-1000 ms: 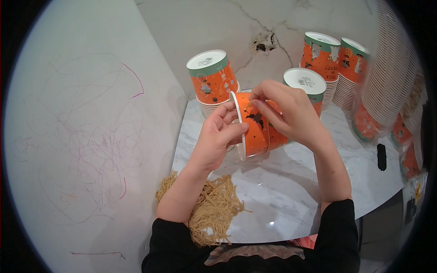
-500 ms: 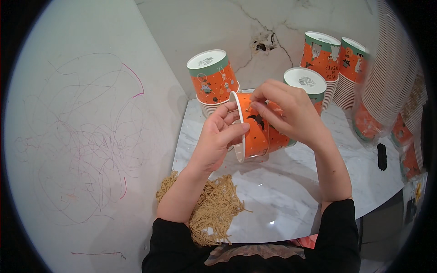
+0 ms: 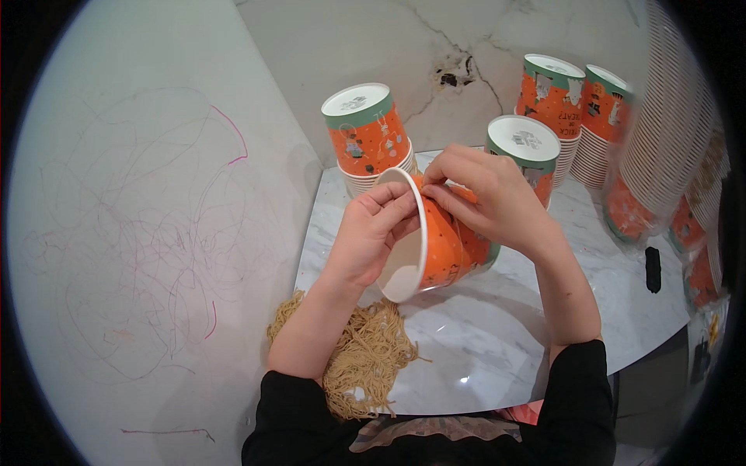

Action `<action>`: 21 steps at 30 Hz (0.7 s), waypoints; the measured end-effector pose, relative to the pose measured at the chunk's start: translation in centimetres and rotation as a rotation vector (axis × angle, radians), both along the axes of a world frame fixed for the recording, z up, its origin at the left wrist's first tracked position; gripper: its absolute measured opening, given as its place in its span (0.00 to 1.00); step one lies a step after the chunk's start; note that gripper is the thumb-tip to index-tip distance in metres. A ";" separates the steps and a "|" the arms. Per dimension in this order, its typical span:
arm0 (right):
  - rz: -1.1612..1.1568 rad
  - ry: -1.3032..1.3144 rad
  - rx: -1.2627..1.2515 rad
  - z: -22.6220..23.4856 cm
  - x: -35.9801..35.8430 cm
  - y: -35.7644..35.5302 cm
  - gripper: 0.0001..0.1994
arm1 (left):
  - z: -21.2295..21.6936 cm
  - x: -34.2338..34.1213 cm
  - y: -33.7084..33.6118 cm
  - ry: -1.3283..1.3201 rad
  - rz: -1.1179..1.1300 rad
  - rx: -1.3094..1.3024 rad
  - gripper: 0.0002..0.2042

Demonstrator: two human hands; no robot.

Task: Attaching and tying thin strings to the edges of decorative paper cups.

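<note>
An orange paper bucket (image 3: 444, 247) with dark printed figures is tilted on its side above the table, its white rim facing left and toward me. My left hand (image 3: 367, 231) reaches into its mouth, thumb and fingertips pinched together just inside the upper rim. What they pinch there is too small to make out. Against the outer wall close to the rim, my right hand (image 3: 489, 194) presses its thumb and index finger, steadying the bucket. Its other fingers are curled. A loose heap of tan strings (image 3: 371, 353) lies under my left forearm.
Upside-down stacks of matching buckets stand at the back: one stack (image 3: 365, 140) left of centre, another (image 3: 524, 144) behind my right hand, more (image 3: 550, 93) farther right. Plastic-wrapped bucket stacks (image 3: 660, 132) and a black object (image 3: 653, 270) are at right. A scribbled white wall (image 3: 155, 233) borders the left.
The bucket has turned so its mouth opens more toward me. My left thumb has moved from the outer wall to inside the rim. The tan bit at my right fingertips no longer shows clearly.
</note>
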State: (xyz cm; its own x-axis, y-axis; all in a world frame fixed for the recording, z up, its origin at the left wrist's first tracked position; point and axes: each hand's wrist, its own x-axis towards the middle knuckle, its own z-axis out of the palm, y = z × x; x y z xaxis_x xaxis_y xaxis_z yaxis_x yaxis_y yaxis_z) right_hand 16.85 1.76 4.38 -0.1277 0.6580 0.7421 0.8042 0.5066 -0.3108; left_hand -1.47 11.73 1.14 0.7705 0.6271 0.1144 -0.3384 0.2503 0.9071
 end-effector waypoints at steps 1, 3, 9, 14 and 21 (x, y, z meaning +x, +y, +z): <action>0.001 0.000 0.000 0.1 0.0 -0.1 0.05 | -0.1 0.0 0.1 0.009 0.016 0.077 0.08; 0.029 0.017 -0.029 0.3 0.0 -0.3 0.05 | 0.3 -0.2 -0.2 0.034 0.038 0.120 0.06; 0.199 0.390 -0.377 0.4 0.4 -0.5 0.06 | 0.5 -0.2 -1.6 0.228 0.683 1.288 0.02; 0.410 0.688 -0.576 0.2 1.3 -0.4 0.06 | 1.1 -0.4 -1.2 0.147 0.626 1.434 0.04; 0.498 0.868 -0.692 0.3 1.3 -0.3 0.07 | 2.5 -1.9 -1.4 0.488 0.339 1.359 0.05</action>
